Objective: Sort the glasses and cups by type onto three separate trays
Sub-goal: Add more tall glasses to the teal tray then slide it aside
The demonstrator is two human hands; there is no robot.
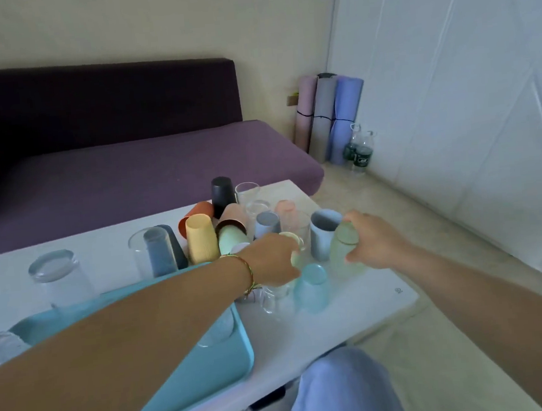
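Observation:
A crowd of cups and glasses stands on the white table [353,299]. My left hand [272,259] grips a pale yellow-green frosted glass [294,246] in the middle of the group. Over to the right, my right hand [376,240] grips an upside-down pale green frosted cup [344,248]. A light blue frosted cup [313,287] stands upside down just in front of both hands. A blue tray [208,368] lies at the near left under my left forearm, holding a clear glass [216,331]. Yellow [201,242], mint [231,240], orange, black [223,194] and grey [324,233] cups fill the back.
Clear glasses [56,276] stand upside down at the left of the table. A purple sofa [129,172] runs behind the table. Rolled mats [327,115] and water bottles [356,152] stand in the far corner. My knee in blue trousers [341,392] is under the table's near edge.

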